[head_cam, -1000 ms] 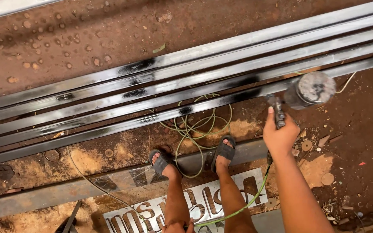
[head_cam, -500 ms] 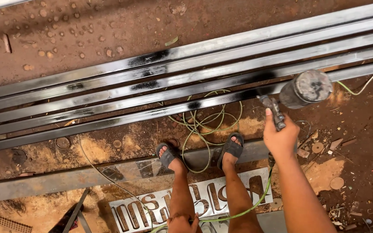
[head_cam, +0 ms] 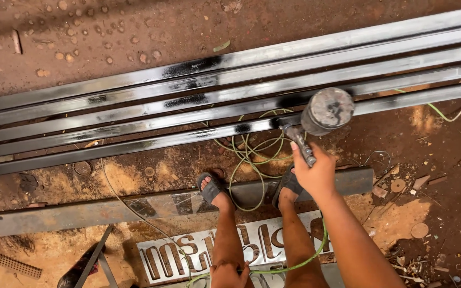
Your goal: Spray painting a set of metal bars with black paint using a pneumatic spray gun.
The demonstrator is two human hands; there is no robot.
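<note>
Our right hand (head_cam: 316, 173) has a closed grip on the spray gun (head_cam: 324, 114), its cup over the nearest steel tube (head_cam: 134, 143); our left hand (head_cam: 230, 273), beside the tubes, pinches the green hose (head_cam: 294, 264), keeping it clear.

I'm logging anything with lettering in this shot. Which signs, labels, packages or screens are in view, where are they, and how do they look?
Cut-out letter plate: flat grey metal sheet on the ground at the bottom of the view, behind the person's legs; rectangular, with large letter shapes cut through it, dusty and rust-tinged.
No packages, labels or screens show.
</note>
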